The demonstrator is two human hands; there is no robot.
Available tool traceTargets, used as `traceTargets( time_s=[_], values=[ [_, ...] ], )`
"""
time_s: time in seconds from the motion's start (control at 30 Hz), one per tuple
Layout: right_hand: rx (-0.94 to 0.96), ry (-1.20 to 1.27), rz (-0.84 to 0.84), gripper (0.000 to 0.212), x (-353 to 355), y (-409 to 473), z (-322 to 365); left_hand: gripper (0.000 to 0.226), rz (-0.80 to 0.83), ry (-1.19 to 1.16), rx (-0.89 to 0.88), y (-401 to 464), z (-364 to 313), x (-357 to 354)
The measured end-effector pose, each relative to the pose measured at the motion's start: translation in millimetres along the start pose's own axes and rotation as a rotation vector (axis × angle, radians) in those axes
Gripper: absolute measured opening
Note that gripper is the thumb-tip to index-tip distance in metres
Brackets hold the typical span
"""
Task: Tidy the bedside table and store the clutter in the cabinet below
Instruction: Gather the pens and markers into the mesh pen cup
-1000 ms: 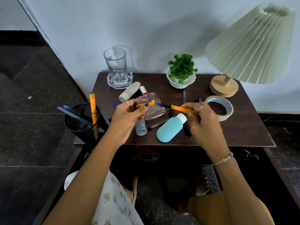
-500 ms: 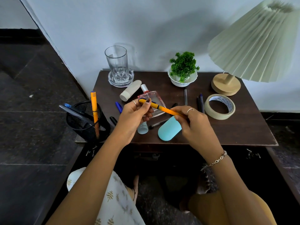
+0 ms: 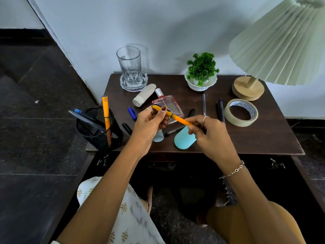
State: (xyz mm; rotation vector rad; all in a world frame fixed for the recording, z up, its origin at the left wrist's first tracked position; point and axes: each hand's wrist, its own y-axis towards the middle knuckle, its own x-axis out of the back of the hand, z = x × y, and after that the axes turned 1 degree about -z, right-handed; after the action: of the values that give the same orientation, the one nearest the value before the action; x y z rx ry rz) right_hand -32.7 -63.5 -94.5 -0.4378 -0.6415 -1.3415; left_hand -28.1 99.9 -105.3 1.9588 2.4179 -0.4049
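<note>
I hold the orange pen (image 3: 173, 117) in both grips, left hand (image 3: 149, 124) and right hand (image 3: 209, 131) clenched on it; its long axis slants far-left to near-right above the tabletop (image 3: 255, 138); perfume bottle (image 3: 167, 104) and teal bottle (image 3: 183, 140) lie beneath.

The table carried one glass (image 3: 129, 65), one plant (image 3: 202, 68), one lamp (image 3: 279, 41), one tape roll (image 3: 241, 112), one perfume bottle (image 3: 168, 104), one mesh holder (image 3: 99, 128) and two orange pens (image 3: 105, 110) (image 3: 173, 117).

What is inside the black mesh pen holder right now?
The mesh pen holder holds an upright orange pen and two slanted ones, a grey pen and a blue-capped pen. Their lower ends blur behind the mesh, so anything smaller at the bottom cannot be made out.
</note>
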Motion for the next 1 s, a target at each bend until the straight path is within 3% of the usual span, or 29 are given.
traceTargets(
  time_s=[0.43, 0.6, 0.67, 1.0],
  values=[
    [0.019, 0.047, 0.045, 0.021, -1, 2, 6, 0.013, -0.131, -0.136, 0.005, -5, 1, -13],
    [-0.116, -0.165, -0.237, 0.023, 22, 12, -25, 0.012, -0.137, -0.173, 0.013, -2, -3, -12],
    [-0.181, -0.255, -0.267, 0.022, 27, 16, -41, 0.013, -0.135, -0.165, 0.016, -2, -3, -12],
    [-0.382, -0.464, -0.082, 0.022, 5, 12, -46, 0.011, -0.152, -0.005, -0.051, -8, -5, -8]
  ],
)
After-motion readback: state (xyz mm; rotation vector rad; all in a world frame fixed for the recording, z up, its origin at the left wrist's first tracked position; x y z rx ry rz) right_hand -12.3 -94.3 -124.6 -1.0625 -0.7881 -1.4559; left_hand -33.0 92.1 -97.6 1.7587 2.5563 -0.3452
